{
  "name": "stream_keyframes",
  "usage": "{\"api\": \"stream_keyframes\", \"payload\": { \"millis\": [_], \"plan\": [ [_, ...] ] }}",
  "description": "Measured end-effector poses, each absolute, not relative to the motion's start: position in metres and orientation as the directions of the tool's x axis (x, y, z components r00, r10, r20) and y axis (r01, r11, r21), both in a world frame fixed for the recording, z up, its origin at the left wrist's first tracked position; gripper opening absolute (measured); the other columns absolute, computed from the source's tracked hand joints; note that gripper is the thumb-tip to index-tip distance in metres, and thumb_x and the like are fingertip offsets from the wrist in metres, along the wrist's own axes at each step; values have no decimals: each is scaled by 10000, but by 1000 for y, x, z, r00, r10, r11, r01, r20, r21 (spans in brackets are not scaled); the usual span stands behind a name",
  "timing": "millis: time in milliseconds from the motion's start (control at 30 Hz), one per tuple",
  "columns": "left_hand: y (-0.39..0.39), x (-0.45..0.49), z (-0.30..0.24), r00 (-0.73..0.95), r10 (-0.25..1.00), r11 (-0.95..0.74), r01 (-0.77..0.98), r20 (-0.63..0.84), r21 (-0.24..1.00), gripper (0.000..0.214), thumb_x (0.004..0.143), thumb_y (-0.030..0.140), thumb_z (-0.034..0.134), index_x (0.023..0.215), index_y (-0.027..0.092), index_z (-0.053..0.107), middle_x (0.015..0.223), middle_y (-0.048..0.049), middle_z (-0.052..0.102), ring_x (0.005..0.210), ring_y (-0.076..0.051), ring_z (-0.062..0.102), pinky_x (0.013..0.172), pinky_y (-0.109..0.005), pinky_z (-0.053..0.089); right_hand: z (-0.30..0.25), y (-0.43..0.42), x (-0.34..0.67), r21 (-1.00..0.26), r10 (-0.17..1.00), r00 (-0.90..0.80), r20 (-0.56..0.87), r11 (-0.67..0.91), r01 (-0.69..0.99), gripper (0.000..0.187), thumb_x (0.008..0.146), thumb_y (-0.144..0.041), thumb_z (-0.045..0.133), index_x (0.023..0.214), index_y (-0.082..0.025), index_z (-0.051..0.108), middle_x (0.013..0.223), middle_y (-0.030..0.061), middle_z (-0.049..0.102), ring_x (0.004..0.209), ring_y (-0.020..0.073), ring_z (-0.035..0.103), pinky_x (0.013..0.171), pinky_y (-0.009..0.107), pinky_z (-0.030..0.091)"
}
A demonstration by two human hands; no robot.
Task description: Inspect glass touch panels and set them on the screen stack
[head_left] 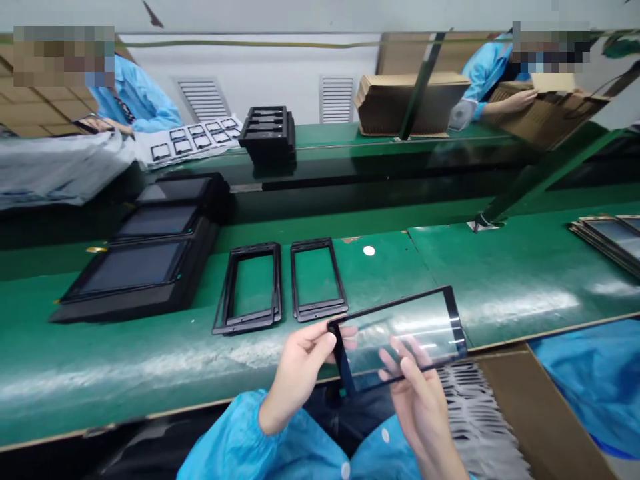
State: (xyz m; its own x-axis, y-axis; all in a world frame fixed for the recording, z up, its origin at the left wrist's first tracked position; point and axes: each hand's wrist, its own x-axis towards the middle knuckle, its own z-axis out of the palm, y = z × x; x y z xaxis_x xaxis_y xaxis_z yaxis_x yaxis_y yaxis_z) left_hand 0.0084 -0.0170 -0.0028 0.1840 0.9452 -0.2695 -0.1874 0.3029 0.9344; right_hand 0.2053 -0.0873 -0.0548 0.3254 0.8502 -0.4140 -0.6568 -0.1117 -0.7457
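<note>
Across the view, green worktop [380, 287]. On it, far L: stacked black trays [165, 297] w/ dark screens [133, 267] on top. At back, R of ctr: cardboard stack [390, 110], upright. Clear panel [385, 327], blk border, held tilted over worktop's front edge. Just beyond: blk frames [253, 323], 2 piles side by side, apart. Both hands clamped on panel: L hand [297, 367] pinches its L end, thumb on border; R hand [425, 407] has thumb at near edge, fingers behind, visible thru it. Smallest: white round spot [369, 251], R of frames.
</note>
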Motion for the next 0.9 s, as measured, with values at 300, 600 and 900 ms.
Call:
{"api": "stream_keyframes", "payload": {
  "millis": [300, 600, 900],
  "plan": [
    [-19, 14, 7, 107, 953, 294, -87, -285, 952, 391, 921, 493, 750, 1020, 129, 855, 1036, -169, 856, 782, -305, 841, 605, -320, 662, -53, -92, 204, -774, 845, 358, -398, -100, -625, 364, 815, -407, 938, 1132, -388, 759, 1131, 26, 847, 941, 275, 837, 701, 353, 682],
    [3, 5, 33, 359, 904, -382, 437, 231, 814, 367, 992, 237, 659, 1344, 233, 761, 1342, -72, 785, 1279, -272, 717, 1129, -418, 553, -66, -99, 194, -776, 860, 329, -391, -115, -620, 424, 738, -378, 995, 1066, -229, 773, 1042, 132, 860, 894, 362, 842, 705, 452, 705],
    [11, 7, 32, 474, 806, -568, 456, 353, 685, 221, 1033, 256, 655, 1128, 208, 849, 1000, -58, 872, 844, -219, 836, 794, -285, 639, -55, -103, 173, -788, 828, 393, -400, -92, -608, 436, 750, -418, 978, 1068, -208, 767, 1028, 144, 860, 855, 351, 846, 673, 409, 701]
  ]
}}
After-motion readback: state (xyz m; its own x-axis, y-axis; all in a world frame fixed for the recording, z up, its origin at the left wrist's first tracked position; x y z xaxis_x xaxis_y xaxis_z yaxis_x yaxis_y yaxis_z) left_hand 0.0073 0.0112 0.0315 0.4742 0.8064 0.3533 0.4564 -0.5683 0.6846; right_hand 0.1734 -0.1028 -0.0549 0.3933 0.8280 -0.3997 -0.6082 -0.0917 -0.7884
